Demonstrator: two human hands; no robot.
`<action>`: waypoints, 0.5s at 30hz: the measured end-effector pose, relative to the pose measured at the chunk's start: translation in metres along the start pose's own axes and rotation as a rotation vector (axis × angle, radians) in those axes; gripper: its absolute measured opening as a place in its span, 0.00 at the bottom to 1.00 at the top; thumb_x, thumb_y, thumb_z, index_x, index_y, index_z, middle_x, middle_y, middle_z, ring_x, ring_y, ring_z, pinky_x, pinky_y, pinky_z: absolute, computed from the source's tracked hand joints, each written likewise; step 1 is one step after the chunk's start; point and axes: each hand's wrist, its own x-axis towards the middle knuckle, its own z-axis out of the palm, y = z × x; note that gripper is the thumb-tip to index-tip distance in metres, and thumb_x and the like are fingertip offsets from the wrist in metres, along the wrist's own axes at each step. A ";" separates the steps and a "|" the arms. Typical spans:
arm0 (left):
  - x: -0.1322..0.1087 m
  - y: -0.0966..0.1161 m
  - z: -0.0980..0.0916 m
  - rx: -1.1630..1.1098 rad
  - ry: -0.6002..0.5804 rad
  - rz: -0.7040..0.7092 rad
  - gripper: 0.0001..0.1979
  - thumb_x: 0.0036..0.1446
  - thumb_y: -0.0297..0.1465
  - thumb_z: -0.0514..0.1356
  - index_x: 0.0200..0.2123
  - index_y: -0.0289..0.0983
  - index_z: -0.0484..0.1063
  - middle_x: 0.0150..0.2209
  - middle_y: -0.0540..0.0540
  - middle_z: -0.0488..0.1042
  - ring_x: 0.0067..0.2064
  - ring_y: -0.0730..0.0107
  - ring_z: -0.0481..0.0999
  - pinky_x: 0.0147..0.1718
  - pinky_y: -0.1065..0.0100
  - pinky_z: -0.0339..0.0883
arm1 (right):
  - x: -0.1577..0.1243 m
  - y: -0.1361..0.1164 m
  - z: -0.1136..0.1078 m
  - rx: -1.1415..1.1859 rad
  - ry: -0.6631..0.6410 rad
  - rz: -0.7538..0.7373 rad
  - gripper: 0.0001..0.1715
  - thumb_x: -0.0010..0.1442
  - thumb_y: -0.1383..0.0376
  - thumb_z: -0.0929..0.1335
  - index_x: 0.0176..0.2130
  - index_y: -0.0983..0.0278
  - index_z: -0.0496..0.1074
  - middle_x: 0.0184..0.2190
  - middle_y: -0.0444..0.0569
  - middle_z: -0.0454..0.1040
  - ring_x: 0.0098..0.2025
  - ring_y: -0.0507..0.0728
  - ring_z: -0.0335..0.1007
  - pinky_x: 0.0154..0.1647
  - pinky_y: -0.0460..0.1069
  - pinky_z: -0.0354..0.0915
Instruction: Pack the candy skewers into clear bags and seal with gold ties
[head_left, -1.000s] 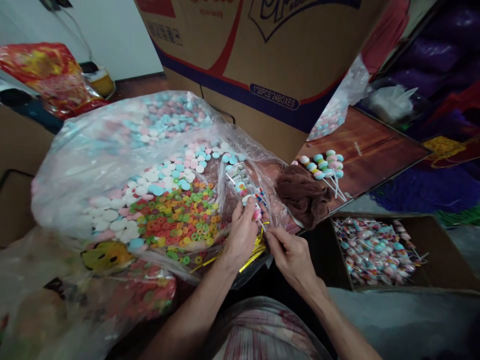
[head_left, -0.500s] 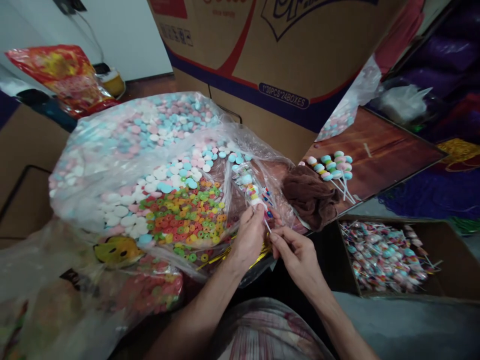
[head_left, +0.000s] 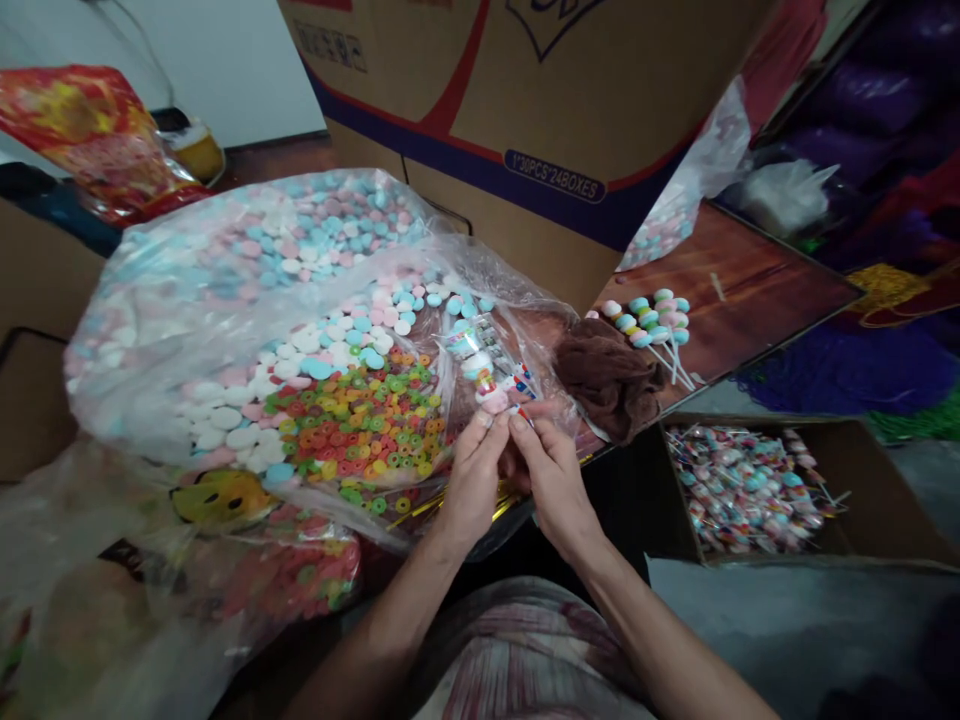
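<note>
In front of my body, both hands meet at the bottom end of a candy stick [head_left: 484,378] in a clear printed wrapper. Pastel and yellow candies are stacked along it, and it tilts up and away from me. My left hand [head_left: 474,478] is closed, pinching the wrapper just below the candies. Closed too, my right hand [head_left: 553,478] presses thumb and fingertips at the same lower end, touching the left; the stick itself is hidden by the fingers. Gold strips [head_left: 424,508] lie under the left wrist. Small printed wrappers [head_left: 519,380] lie just beyond the fingers.
Left are a plastic bag of pastel candy tablets [head_left: 330,235] and a pile of ring candies [head_left: 367,425]. A brown cloth [head_left: 609,380] and unwrapped candy sticks [head_left: 654,320] lie right. An open carton [head_left: 885,490] holds wrapped ones. A large cardboard box [head_left: 480,90] stands behind.
My right hand has moved up from the lower stick to the wrapper's end, beside my left fingers. The view has shifted slightly.
</note>
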 end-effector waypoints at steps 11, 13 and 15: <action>-0.021 0.048 -0.048 -0.026 -0.080 -0.034 0.12 0.55 0.32 0.66 0.41 0.31 0.75 0.20 0.54 0.59 0.24 0.77 0.63 0.25 0.73 0.62 | -0.021 0.003 0.012 -0.367 -0.346 -0.104 0.17 0.67 0.61 0.61 0.29 0.63 0.70 0.23 0.44 0.71 0.25 0.51 0.65 0.28 0.45 0.60; -0.016 0.045 -0.045 0.003 -0.034 -0.009 0.12 0.55 0.32 0.66 0.40 0.30 0.75 0.21 0.55 0.58 0.23 0.81 0.58 0.25 0.75 0.59 | -0.012 0.004 -0.010 -0.676 -0.179 -0.293 0.14 0.65 0.65 0.62 0.31 0.63 0.73 0.28 0.46 0.74 0.31 0.53 0.68 0.34 0.47 0.61; -0.011 0.041 -0.043 0.030 0.001 -0.017 0.12 0.55 0.33 0.67 0.39 0.31 0.73 0.21 0.55 0.58 0.22 0.82 0.55 0.23 0.76 0.55 | 0.000 0.005 -0.033 -0.923 0.009 -0.391 0.13 0.65 0.66 0.62 0.35 0.62 0.75 0.33 0.49 0.76 0.37 0.56 0.71 0.39 0.49 0.63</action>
